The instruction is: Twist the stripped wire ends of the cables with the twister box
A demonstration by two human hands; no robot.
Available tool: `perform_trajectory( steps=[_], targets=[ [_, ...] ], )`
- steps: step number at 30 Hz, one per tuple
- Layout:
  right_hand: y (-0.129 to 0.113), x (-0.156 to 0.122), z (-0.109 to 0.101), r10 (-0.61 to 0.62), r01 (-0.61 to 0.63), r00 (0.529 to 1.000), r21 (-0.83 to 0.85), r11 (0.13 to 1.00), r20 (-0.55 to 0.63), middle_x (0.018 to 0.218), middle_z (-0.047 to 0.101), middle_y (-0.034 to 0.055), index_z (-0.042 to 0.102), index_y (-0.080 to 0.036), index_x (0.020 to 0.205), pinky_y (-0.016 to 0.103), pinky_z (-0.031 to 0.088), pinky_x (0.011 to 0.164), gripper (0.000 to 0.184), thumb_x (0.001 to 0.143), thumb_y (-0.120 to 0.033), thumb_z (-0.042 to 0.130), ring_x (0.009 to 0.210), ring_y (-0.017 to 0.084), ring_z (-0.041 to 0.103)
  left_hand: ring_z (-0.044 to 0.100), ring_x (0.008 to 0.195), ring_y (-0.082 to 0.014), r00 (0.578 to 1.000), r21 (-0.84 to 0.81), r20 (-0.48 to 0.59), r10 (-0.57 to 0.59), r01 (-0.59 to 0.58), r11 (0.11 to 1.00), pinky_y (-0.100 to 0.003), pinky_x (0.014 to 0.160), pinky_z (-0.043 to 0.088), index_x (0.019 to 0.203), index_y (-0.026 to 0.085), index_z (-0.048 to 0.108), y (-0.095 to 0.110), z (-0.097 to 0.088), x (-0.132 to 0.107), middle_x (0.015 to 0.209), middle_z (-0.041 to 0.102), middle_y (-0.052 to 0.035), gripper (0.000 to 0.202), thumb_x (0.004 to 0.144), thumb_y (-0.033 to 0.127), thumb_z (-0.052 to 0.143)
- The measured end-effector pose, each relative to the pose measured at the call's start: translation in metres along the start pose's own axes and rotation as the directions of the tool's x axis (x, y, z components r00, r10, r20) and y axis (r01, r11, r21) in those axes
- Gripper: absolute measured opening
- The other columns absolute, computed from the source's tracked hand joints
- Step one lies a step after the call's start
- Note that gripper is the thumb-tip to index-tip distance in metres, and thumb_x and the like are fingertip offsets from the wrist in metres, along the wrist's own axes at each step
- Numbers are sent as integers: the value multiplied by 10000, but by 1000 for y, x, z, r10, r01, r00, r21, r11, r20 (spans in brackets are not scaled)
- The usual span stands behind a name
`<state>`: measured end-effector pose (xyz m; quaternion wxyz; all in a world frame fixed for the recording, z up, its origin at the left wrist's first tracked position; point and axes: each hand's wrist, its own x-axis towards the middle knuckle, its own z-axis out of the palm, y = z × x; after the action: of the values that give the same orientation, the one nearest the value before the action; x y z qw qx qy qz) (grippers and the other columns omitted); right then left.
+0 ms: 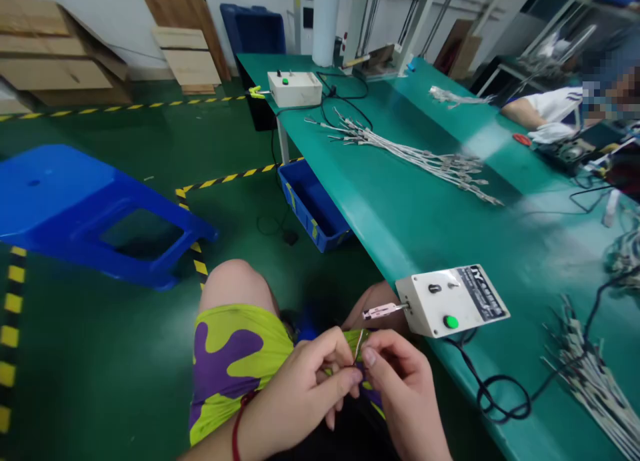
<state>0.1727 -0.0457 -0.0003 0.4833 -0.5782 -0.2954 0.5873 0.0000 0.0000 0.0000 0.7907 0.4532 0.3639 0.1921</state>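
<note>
Thin wire (358,349), with a reddish strand along it, pinched between both hands just above the lap, near the bottom middle of the view. Left hand (295,394) almost closed, thumb and fingers curled around the wire. Right hand (400,387) also almost closed, thumb and forefinger gripping the wire from the other side, right up against the left hand. Red string bracelet (239,424) around the left wrist. Directly beneath the hands, baggy shorts (235,367) in lime green and purple, with a bare knee (233,284) at 12 o'clock.

At 2 o'clock, just beside the hands, a white control box (450,302) with a green button and a small clip (383,310) sticking out toward the wire, on the edge of a long green desk (400,227). Black cable (500,397) looped beside the box, and a bundle of wires (595,381) at 3 o'clock. Farther along the desk at 1 o'clock, a larger bundle of wires (410,155) and a second white box (294,89). Under the desk, a blue crate (310,204). At 10 o'clock, a blue stool (95,207) lying on its side on the green floor (100,321).
</note>
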Motion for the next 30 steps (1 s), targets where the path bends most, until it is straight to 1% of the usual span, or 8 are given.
perform_trajectory(
  steps=[4, 8, 14, 16, 20, 22, 26, 30],
  targets=[
    [7, 5, 1, 5, -4, 1000, 123, 992, -5, 745, 621, 0, 710, -201, 830, 272, 437, 636, 162, 894, -321, 798, 666, 133, 531, 511, 615, -102, 999, -64, -31, 44, -45, 997, -196, 528, 399, 974, 191, 550, 3, -3, 4, 813, 624, -6, 259, 1056, 436, 558],
    [14, 10, 6, 34, -26, 996, 100, 995, -81, 636, 589, -11, 747, -183, 774, 250, 353, 558, 195, 831, -335, 854, 588, 106, 444, 399, 568, -85, 989, -103, -132, 64, -78, 992, -205, 526, 318, 960, 182, 583, 2, -7, 11, 690, 505, 48, 258, 1052, 423, 583],
    [19, 17, 10, 59, -52, 997, 159, 986, -41, 685, 676, 32, 784, -161, 849, 252, 361, 543, 228, 890, -386, 792, 543, 94, 469, 353, 520, -78, 969, -86, -245, 41, -64, 994, -220, 472, 244, 927, 163, 656, -3, -11, 23, 631, 441, 64, 249, 1009, 398, 664],
    [20, 20, 9, 78, -69, 996, 182, 981, -48, 706, 683, 42, 781, -155, 891, 249, 363, 527, 278, 929, -428, 745, 540, 97, 482, 349, 526, -77, 961, -93, -273, 35, -63, 994, -217, 471, 241, 917, 159, 664, -5, -12, 25, 634, 448, 62, 244, 997, 389, 682],
    [18, 28, 5, 123, -76, 978, 256, 964, -171, 715, 673, 41, 751, -160, 963, 244, 381, 508, 369, 974, -519, 667, 563, 121, 508, 324, 538, -72, 942, -124, -335, 2, -46, 991, -207, 475, 248, 924, 154, 674, -7, -14, 28, 677, 466, 54, 276, 973, 422, 716],
    [14, 32, 4, 128, -64, 973, 309, 949, -191, 704, 664, 31, 740, -168, 1043, 241, 402, 516, 380, 983, -533, 650, 575, 130, 512, 311, 531, -68, 932, -154, -363, -12, -47, 987, -206, 475, 248, 931, 155, 680, -8, -14, 30, 696, 489, 48, 292, 955, 440, 737],
    [6, 37, 4, 184, -79, 964, 456, 886, -191, 685, 635, 8, 739, -164, 1151, 220, 438, 540, 391, 998, -511, 644, 580, 117, 513, 310, 507, -65, 920, -186, -391, 4, -83, 979, -220, 458, 226, 953, 154, 722, -8, -13, 34, 747, 598, 7, 293, 918, 440, 776],
    [3, 41, 4, 204, -70, 965, 593, 802, -162, 829, 688, 39, 748, -174, 1177, 220, 500, 607, 325, 1002, -434, 660, 685, 125, 585, 284, 490, -70, 908, -157, -420, 5, -78, 984, -225, 440, 196, 1072, 162, 778, -3, -9, 42, 685, 575, 13, 286, 920, 404, 776]
  ],
)
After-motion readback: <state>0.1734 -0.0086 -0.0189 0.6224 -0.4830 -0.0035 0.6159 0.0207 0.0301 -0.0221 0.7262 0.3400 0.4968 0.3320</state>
